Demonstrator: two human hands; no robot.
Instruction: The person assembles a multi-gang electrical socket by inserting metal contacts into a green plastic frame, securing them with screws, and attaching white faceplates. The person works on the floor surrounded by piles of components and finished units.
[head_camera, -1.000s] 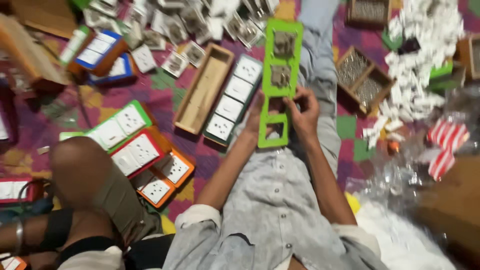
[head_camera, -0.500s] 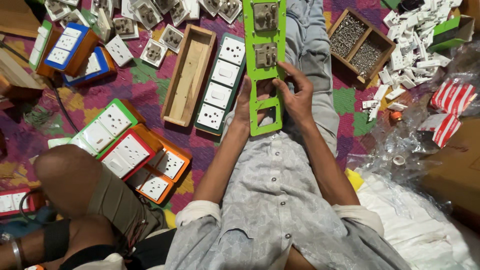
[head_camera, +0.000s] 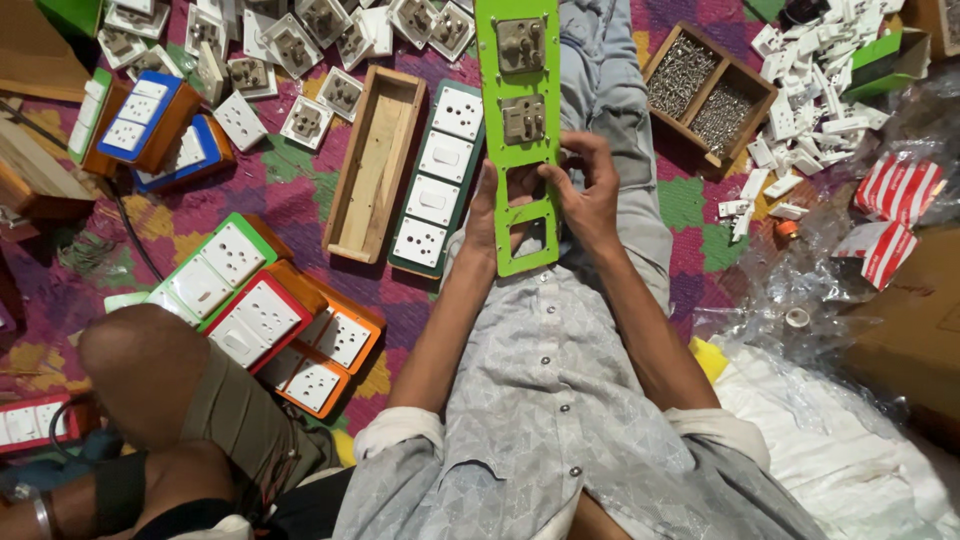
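Fingers of both my hands are clamped on a long green panel (head_camera: 519, 120) that I hold upright over my lap, its back toward me. My left hand (head_camera: 484, 215) grips the panel's left edge near the bottom, thumb hooked into the lowest cut-out; my right hand (head_camera: 587, 190) closes on the right edge, its fingers curled around the rim beside the third opening. The two upper openings of the panel carry grey socket modules, the two lower ones are bare frames. Just left of the panel, on the patterned mat (head_camera: 300, 190), lies a dark-green strip of white sockets and switches (head_camera: 438, 178), and beside that an open wooden box (head_camera: 375, 160). Farther left sit finished boards with green, red and orange edges (head_camera: 262, 312), touching one another. To my right a divided wooden tray (head_camera: 708, 92) holds screws, with a heap of small white plastic parts (head_camera: 815, 95) near it. Loose grey socket modules (head_camera: 290, 50) are scattered along the top of the mat.
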